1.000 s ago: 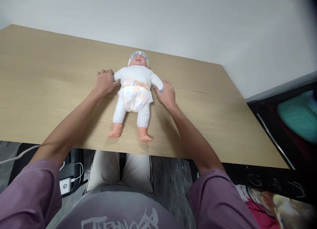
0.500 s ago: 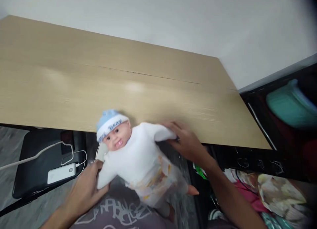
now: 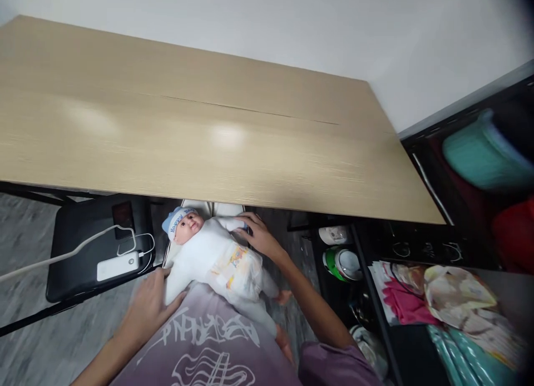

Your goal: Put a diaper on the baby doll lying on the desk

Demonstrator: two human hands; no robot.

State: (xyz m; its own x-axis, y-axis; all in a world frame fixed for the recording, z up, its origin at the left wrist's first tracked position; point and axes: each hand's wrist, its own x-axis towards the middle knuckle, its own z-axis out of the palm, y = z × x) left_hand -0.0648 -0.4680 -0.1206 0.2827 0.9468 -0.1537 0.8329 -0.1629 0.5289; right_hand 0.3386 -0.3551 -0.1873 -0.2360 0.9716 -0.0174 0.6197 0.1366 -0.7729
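Note:
A baby doll (image 3: pixel 200 252) in a white top, with a blue and white cap (image 3: pixel 179 223) and a printed diaper (image 3: pixel 240 272), lies tilted between my hands at lap height, below the table's front edge. Closed round the doll's arm at the left is my left hand (image 3: pixel 152 294). My right hand (image 3: pixel 261 236) grips the other arm near its end. The doll's bare feet point toward the lower right, close to my purple shirt (image 3: pixel 204 341).
The long wooden table (image 3: pixel 187 147) spans the front. At left, a power bank (image 3: pixel 118 267) with a cable rests on a black seat (image 3: pixel 75 263). On the right are shelves with cans (image 3: pixel 348 263), cloths and bags (image 3: pixel 459 286), and a teal tub (image 3: pixel 484 152).
The doll has moved down and back from the table edge toward my lap, still held by both arms. My right hand has come left and lower.

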